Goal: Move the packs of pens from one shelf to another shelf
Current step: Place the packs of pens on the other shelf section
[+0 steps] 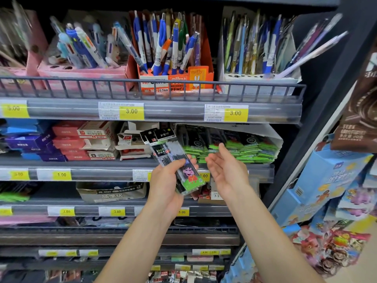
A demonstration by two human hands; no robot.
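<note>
while the left hand grips a few packs of pens before the second shelf, the right hand hovers beside them, palm up, fingers loose, holding nothing. more packs lie in a box on that shelf.

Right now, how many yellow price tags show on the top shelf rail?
3. One at the far left, cut by the frame edge; one mid-rail under the orange pencil box; one to the right under the white pen box. More may sit outside the frame.

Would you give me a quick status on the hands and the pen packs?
Left hand grips pen packs. Right hand open, empty, before the green packs in the box. Nothing in the way.
</note>
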